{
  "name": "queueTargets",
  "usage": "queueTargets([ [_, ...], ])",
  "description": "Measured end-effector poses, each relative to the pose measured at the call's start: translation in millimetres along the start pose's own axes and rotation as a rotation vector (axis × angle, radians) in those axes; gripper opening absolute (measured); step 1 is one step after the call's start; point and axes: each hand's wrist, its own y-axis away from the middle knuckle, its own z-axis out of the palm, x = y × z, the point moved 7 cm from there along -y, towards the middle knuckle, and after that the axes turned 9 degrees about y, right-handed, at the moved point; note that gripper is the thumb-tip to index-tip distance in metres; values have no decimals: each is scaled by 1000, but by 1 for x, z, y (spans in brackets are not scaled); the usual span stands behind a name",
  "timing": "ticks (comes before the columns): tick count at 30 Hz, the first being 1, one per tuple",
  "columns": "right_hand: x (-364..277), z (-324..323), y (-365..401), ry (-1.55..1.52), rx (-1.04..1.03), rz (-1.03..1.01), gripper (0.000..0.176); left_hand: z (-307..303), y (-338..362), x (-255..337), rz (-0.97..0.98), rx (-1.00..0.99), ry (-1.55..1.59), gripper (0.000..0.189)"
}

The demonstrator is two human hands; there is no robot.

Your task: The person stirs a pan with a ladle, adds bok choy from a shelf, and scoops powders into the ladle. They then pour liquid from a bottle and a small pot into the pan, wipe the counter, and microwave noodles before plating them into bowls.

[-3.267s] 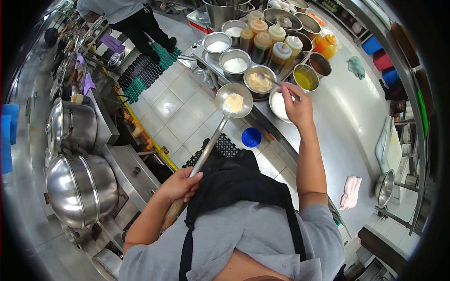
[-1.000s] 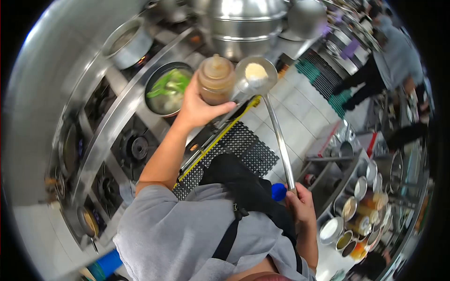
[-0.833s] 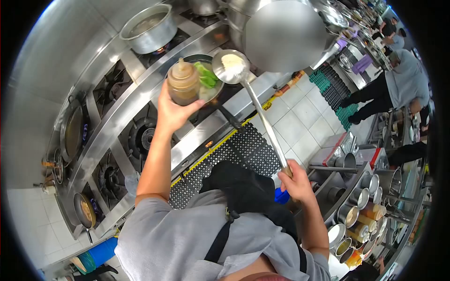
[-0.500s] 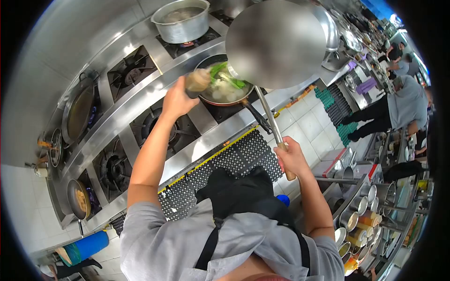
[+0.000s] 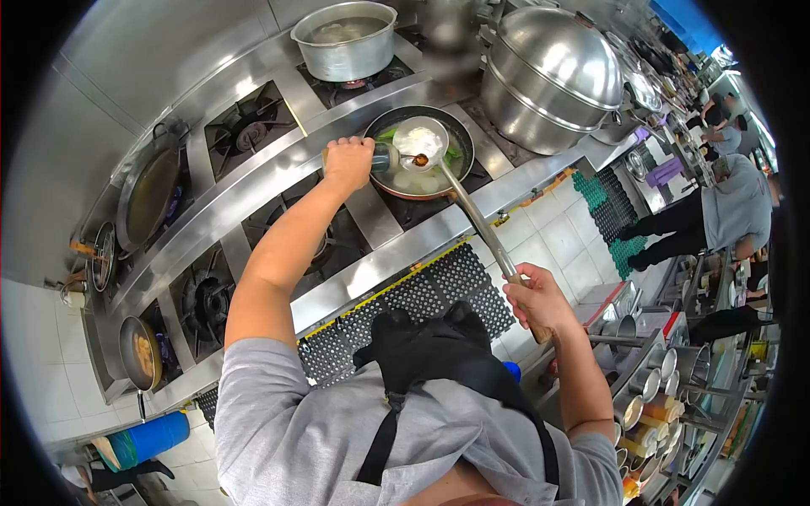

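Observation:
My left hand (image 5: 348, 163) is closed around a small seasoning jar (image 5: 386, 158), tipped sideways with its dark end at the ladle's rim. My right hand (image 5: 540, 302) grips the wooden end of a long-handled ladle (image 5: 483, 218). The ladle's round bowl is over a frying pan (image 5: 467, 139) on the stove and holds white stuff with a reddish-brown spot near the jar. Pale pieces in liquid and green vegetable pieces (image 5: 456, 155) show in the pan around the ladle. The pan's handle is mostly hidden behind the ladle.
A large lidded steel steamer pot (image 5: 553, 80) stands right of the pan. An aluminium pot (image 5: 346, 44) sits behind. A wok (image 5: 149, 190) and a small pan with food (image 5: 141, 352) are at left. A person in grey (image 5: 734, 202) stands farther right.
The jar in my left hand has tipped over toward the ladle. The ladle's bowl now shows over the pan, with a reddish-brown spot in it. A blurred patch has cleared, revealing the steamer pot.

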Motion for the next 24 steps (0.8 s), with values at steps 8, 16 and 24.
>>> queueTargets([
  [8, -6, -5, -3, 7, -55, 27, 14, 5, -4, -8, -39, -7, -6, 37],
  [16, -5, -15, -11, 111, -15, -19, 18, -13, 15, -9, -166, 97, 327, 56],
  [24, -12, -36, -76, 1181, 457, -344, 16, -43, 84, -24, -564, 497, 999, 66],
])
